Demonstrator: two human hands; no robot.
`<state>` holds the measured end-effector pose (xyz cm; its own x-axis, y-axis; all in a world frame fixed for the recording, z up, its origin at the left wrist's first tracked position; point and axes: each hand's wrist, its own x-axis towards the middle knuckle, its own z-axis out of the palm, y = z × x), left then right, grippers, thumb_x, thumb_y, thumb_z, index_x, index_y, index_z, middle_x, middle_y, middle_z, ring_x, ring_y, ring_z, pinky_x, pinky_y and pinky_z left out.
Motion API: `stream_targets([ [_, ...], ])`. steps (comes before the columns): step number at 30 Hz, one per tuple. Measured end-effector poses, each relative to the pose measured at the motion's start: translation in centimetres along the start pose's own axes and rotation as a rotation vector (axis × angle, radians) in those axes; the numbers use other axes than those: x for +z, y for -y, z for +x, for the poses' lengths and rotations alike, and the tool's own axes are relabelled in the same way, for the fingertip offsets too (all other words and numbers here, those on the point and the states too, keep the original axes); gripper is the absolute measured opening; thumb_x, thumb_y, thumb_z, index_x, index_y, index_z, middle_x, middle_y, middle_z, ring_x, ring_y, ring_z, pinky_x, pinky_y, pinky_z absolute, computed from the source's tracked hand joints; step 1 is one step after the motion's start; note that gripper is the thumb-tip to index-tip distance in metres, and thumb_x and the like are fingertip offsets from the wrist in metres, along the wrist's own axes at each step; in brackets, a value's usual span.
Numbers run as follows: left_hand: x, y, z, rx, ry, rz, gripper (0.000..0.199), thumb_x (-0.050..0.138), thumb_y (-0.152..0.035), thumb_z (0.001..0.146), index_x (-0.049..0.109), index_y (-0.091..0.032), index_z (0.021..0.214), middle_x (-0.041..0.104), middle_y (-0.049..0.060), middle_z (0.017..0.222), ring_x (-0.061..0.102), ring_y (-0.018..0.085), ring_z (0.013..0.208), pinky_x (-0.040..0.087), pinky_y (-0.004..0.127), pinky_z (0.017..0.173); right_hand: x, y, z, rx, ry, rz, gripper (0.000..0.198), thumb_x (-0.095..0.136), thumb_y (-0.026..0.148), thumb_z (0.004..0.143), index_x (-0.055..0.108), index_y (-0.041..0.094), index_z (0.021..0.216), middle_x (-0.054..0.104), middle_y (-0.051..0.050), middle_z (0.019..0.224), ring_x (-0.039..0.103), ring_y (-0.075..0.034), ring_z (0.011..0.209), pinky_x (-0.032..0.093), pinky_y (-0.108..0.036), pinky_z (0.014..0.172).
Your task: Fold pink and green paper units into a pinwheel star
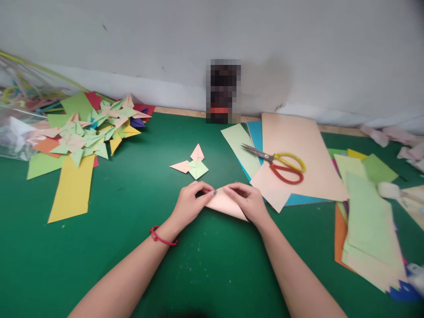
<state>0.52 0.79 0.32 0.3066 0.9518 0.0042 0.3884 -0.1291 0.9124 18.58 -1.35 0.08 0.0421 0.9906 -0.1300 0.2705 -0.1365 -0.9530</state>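
A pale peach sheet of paper [227, 204], bent over into a pointed shape, is held between both hands above the green table. My left hand [195, 196], with a red cord bracelet on its wrist, pinches the sheet's left part between thumb and fingers. On the other side my right hand [247, 198] pinches it near the top, thumb and fingers closed. Just beyond the hands lies a small folded paper piece [198, 167], with two peach points and a light green square part. The undersides of the fingers are hidden.
Scissors [270, 159] with one yellow and one red handle lie on peach sheets [294, 150] to the right. Folded paper stars [89, 132] are heaped at the left beside a yellow strip [74, 187]. Green paper pieces [371, 216] are stacked far right. A wall [149, 53] closes off the back.
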Motion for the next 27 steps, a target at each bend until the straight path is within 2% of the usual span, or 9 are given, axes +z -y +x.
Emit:
stream_targets([
  [27, 0.06, 0.2, -0.06, -0.007, -0.003, -0.009, 0.009, 0.057, -0.024, 0.079, 0.065, -0.019, 0.079, 0.064, 0.001, 0.075, 0.059, 0.014, 0.072, 0.046, 0.025, 0.068, -0.08, -0.16, -0.06, -0.003, -0.003, -0.012, 0.022, 0.061, 0.04, 0.075, 0.071, 0.02, 0.079, 0.069, -0.003, 0.075, 0.062, -0.018, 0.069, 0.049, -0.029, 0.062],
])
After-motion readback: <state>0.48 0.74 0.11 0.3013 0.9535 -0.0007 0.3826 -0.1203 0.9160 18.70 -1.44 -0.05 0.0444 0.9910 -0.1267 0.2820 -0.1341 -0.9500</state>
